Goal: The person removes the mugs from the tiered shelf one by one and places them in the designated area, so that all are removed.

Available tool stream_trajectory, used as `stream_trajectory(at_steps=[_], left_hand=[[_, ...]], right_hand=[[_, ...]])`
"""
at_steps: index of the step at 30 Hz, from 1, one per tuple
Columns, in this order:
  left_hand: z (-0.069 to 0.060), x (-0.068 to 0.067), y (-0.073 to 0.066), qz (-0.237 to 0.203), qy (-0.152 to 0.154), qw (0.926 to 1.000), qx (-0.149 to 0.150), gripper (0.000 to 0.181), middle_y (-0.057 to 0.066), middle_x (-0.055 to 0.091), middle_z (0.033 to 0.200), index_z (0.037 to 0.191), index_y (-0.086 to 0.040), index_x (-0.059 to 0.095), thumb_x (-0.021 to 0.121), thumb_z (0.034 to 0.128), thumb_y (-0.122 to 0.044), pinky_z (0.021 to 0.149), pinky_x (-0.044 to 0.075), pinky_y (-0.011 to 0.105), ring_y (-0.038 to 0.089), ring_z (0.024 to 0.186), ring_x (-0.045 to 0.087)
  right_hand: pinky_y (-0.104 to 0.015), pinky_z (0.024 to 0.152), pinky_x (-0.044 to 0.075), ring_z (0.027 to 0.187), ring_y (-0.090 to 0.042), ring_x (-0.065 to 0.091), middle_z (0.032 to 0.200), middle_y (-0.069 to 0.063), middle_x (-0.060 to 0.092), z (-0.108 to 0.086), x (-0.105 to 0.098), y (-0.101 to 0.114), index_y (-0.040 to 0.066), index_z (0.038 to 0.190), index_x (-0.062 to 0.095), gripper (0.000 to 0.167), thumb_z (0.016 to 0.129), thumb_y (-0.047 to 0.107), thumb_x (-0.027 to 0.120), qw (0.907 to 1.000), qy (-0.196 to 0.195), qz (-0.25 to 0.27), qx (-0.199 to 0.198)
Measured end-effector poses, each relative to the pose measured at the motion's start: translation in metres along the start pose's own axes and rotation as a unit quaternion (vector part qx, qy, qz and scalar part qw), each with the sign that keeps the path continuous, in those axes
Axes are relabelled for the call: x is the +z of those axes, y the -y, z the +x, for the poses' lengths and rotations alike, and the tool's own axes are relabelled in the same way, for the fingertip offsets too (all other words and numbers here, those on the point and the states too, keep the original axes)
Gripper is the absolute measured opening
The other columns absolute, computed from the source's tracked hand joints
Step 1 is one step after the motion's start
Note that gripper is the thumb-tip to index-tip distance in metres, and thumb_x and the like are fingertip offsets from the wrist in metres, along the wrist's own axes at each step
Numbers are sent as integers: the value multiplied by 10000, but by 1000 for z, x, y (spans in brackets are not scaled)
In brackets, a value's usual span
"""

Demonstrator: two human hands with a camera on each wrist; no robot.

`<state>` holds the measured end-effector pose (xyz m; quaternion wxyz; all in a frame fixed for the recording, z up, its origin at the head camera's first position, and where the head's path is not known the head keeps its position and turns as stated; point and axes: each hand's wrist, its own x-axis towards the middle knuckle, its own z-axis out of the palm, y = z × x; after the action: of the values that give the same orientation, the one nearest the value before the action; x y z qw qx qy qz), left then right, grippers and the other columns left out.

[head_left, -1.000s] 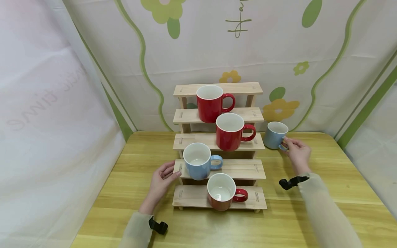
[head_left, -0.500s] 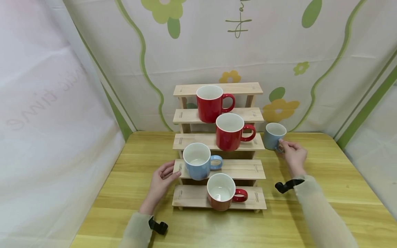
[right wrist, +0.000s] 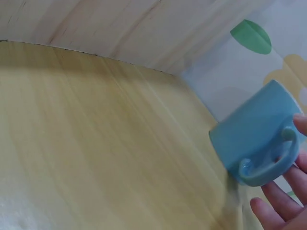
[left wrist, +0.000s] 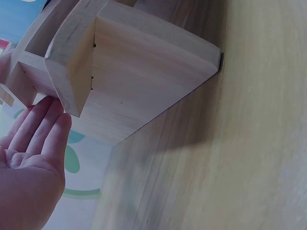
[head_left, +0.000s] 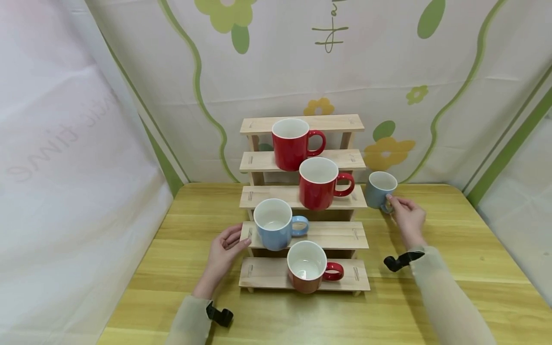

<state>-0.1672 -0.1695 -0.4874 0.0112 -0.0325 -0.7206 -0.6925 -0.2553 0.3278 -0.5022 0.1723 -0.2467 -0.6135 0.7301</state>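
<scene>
At the back right of the table, my right hand [head_left: 409, 219] pinches the handle of a light blue mug [head_left: 378, 191]. That mug [right wrist: 261, 129] is beside the wooden rack; whether its base touches the table is hard to tell. My left hand [head_left: 224, 251] touches the left end of the stepped wooden rack [head_left: 332, 235], beside another blue mug [head_left: 278, 235] on the second tier. In the left wrist view its fingers [left wrist: 41, 127] extend against the rack's side; the thumb is hidden there. Red mugs stand on the bottom tier [head_left: 307, 278], third tier [head_left: 316, 191] and fourth tier [head_left: 290, 151].
The wooden table [head_left: 172, 268] carries the rack at its middle. A white patterned cloth [head_left: 276, 62] hangs right behind it, with more cloth [head_left: 77, 191] at the left side. The top tier [head_left: 336, 123] rises behind the upper red mug.
My right hand and the blue mug have shifted slightly left and toward me, closer to the rack. My left hand and the mugs on the rack have stayed in place.
</scene>
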Motion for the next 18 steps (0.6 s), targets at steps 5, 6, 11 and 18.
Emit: stream_trajectory(at_steps=[5, 6, 11, 18], left_hand=[[0, 0, 0, -18, -16, 10000, 1, 494, 244, 640, 1290, 1365, 59, 567, 750, 911, -7, 966, 526, 274, 333, 1184, 629], [0, 0, 1, -29, -8, 10000, -6, 495, 244, 640, 1289, 1365, 56, 567, 752, 910, -7, 967, 528, 280, 337, 1185, 628], [0, -1, 2, -24, 26, 10000, 0, 506, 241, 635, 1299, 1375, 50, 561, 755, 913, -25, 969, 527, 283, 341, 1193, 622], [0, 0, 2, 24, -12, 10000, 68, 506, 233, 647, 1281, 1370, 47, 567, 761, 911, -36, 957, 533, 277, 303, 1169, 640]], right_hand=[[-107, 691, 513, 926, -17, 644, 914, 137, 725, -2, 0, 14, 73, 1147, 711, 382, 851, 263, 860, 9993, 273, -155, -184], [-102, 700, 511, 942, -18, 641, 936, 135, 722, -2, 1, 18, 59, 1183, 704, 422, 852, 270, 858, 9990, 316, -195, -254], [-82, 819, 477, 1065, -55, 623, 1144, 50, 699, -5, 6, 42, 40, 1348, 645, 584, 873, 325, 831, 9946, 373, -638, -734], [-148, 940, 469, 1221, -110, 585, 1383, -59, 628, -16, 19, 84, 118, 1376, 649, 600, 874, 405, 809, 9827, 455, -1182, -1354]])
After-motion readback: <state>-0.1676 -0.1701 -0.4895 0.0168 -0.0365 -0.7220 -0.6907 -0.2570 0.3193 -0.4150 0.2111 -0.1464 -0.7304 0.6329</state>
